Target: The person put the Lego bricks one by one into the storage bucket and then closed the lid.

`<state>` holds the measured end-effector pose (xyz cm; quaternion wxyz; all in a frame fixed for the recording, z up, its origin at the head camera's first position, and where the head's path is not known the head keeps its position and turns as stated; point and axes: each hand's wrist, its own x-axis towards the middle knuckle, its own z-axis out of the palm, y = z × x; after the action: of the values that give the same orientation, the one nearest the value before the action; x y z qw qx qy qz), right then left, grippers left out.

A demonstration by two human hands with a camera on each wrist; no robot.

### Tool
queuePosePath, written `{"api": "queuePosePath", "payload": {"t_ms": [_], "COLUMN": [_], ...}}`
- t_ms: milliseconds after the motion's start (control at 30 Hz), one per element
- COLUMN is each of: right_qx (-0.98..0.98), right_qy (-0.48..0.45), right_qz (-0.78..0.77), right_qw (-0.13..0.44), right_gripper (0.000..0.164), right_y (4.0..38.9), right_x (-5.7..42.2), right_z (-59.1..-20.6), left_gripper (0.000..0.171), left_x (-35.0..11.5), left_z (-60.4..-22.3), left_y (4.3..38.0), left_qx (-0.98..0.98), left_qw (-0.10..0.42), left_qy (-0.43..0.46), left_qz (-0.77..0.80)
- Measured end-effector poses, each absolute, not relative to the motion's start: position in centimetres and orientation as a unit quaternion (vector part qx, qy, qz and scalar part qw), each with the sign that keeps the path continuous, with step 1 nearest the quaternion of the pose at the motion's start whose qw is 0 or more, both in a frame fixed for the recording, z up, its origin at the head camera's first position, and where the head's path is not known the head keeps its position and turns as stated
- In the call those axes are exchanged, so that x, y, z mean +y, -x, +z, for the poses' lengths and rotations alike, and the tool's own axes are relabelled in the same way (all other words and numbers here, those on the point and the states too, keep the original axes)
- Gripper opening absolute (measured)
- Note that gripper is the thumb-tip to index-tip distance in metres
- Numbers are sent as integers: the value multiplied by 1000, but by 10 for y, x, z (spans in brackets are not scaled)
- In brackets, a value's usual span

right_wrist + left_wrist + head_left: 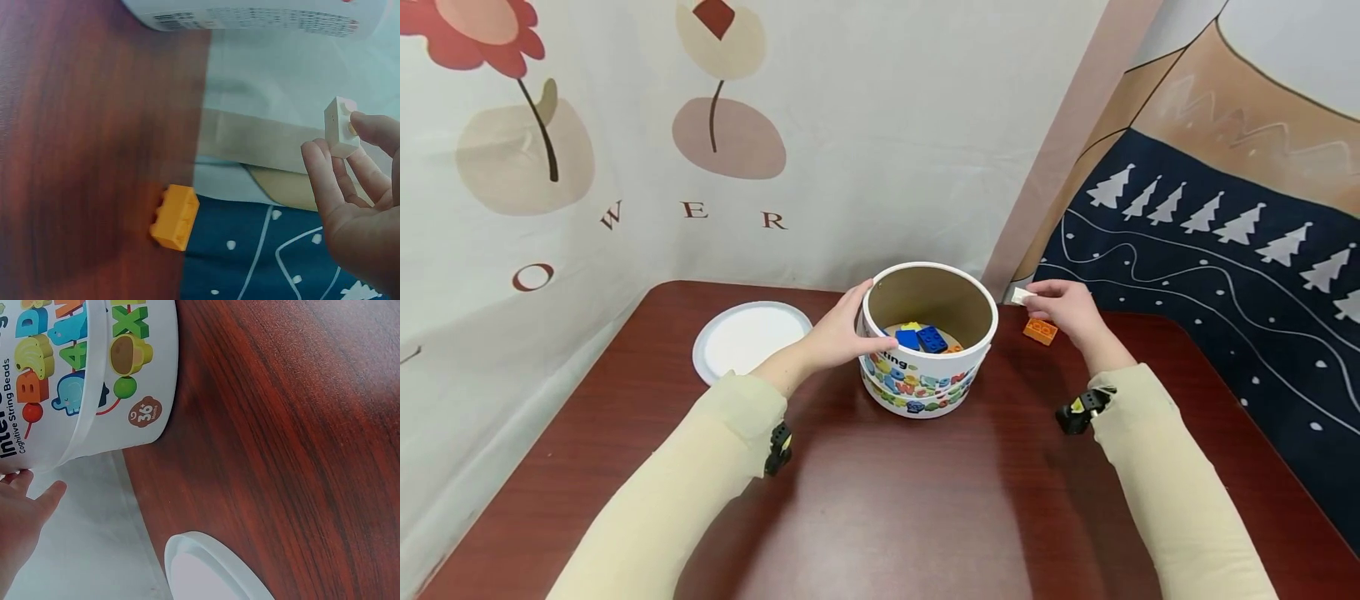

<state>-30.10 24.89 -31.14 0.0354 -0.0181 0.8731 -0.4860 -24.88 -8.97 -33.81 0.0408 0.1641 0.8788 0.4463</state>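
Observation:
My left hand [841,335] rests against the left side of a white round bucket [917,385], thumb and fingers spread along its rim. Inside the bucket lie blue bricks [932,339] with bits of yellow and orange. To the right of the bucket, my right hand [1066,310] pinches a small white toy brick [340,127] between thumb and fingers, raised over the table's far edge. An orange brick [175,217] lies on the table just beneath that hand. In the left wrist view, the left fingertips meet the bucket's edge, partly hidden by it.
A white round lid [751,340] lies on the dark red-brown table [880,517], left of the bucket. Behind the table hangs a pale cloth [865,133] with flower prints. At the right is a navy cloth [1262,308] with white trees.

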Motion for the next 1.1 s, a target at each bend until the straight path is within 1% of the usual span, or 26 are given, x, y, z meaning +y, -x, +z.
{"api": "queuePosePath", "payload": {"t_ms": [233,433,733,1100], "right_qx": [873,860,854,871], "right_qy": [11,35,58,100], "right_qz": [-486,-509,-516,-479], "right_qw": [30,22,40,47], "right_gripper": [45,44,46,40], "right_y": [297,293,286,281], "right_x": [243,232,210,182], "right_z": [-295,-284,-273,-270], "left_gripper": [98,98,98,98], "left_x": [-90,-91,-90,-90], "left_z": [-338,-340,-340,-339], "left_y": [249,251,251,251], "left_qx": [877,877,877,877], "left_qw": [32,32,36,32], "left_qy": [-171,-174,-170,-174], "left_qz": [448,446,448,446]}}
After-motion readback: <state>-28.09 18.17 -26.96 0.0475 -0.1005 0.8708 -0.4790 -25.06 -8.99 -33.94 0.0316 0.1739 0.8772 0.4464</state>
